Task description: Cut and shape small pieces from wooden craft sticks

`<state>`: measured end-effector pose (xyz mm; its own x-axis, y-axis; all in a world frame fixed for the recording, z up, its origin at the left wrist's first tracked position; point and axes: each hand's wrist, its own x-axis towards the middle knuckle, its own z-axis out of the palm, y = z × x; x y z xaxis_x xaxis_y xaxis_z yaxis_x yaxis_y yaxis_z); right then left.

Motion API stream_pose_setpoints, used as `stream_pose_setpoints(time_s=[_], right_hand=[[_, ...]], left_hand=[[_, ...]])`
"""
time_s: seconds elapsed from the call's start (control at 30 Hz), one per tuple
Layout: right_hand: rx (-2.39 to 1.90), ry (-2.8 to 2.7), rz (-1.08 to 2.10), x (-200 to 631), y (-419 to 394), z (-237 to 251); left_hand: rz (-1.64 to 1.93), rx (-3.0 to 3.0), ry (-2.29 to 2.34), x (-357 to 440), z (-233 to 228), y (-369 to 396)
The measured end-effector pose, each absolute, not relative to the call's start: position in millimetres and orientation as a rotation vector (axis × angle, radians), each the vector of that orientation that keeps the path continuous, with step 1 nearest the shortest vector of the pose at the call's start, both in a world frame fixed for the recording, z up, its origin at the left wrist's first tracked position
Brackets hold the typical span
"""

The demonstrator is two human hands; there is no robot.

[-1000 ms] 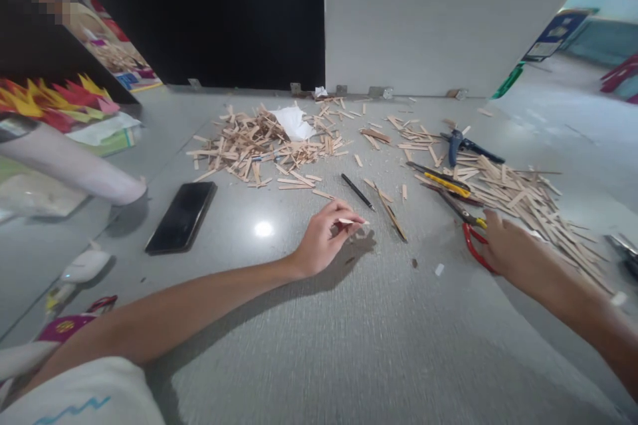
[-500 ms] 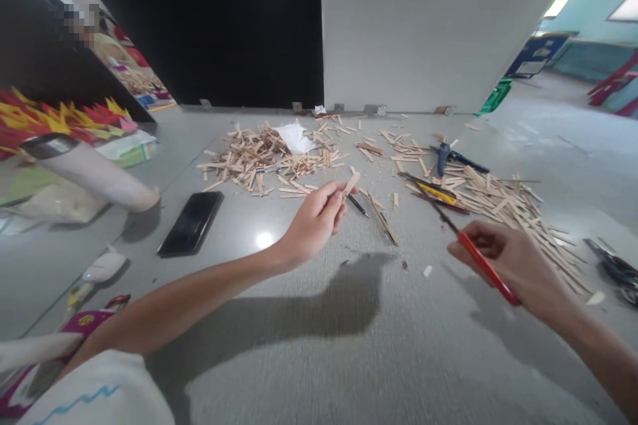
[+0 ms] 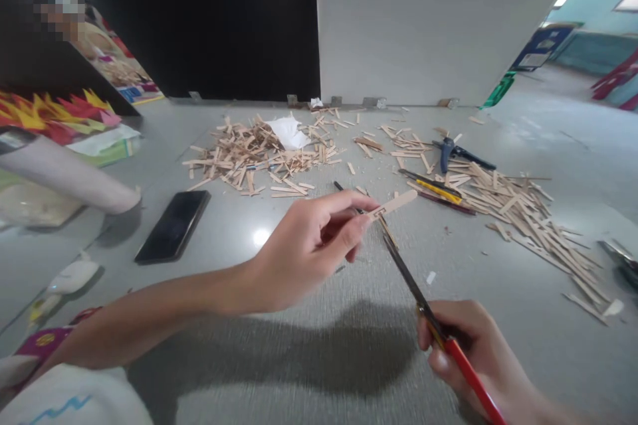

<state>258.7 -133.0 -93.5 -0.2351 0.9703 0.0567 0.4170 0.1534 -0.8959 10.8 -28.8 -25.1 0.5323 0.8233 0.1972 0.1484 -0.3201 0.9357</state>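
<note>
From where I'm standing: person's L hand (image 3: 309, 246) is up off the floor (image 3: 309, 392), thumb & index pinching a flat wooden stick (image 3: 399, 201) nr one end. Rounded end pokes out to the R, tilted slightly up; small dark mark nr the fingers. R hand (image 3: 478, 345) has its fingers wrapped round the red-handled scissors (image 3: 409, 279), blades aimed up & L at the stick. Tips v. close to it; can't tell if they touch, nor if blades are parted, b/c they're seen edge-on.

Behind the hands, floor's got a heap of wooden pcs (image 3: 224, 163) w/ a crumpled white paper (image 3: 289, 134) on its R part. More loose sticks (image 3: 541, 232) fan out on the R, w/ a dark blue tool (image 3: 446, 154) at their far end & a yellow cutter (image 3: 438, 191) just in front of it. Black phone (image 3: 173, 226) lies flat, L of the L hand; pale tube (image 3: 70, 169) further L. Back of it all: upright panel, black half (image 3: 199, 20) on L, grey half (image 3: 409, 20) on R, w/ small metal brackets (image 3: 373, 102) along the base.
</note>
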Motion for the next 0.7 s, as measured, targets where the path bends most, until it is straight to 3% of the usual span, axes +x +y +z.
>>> stream_pose_setpoints(time_s=[0.7], right_hand=[[-1.294,-1.788,1.005,259.9,-136.8,-96.4]], left_hand=[[0.79,1.84,0.86,12.8,-27.4,-36.0]])
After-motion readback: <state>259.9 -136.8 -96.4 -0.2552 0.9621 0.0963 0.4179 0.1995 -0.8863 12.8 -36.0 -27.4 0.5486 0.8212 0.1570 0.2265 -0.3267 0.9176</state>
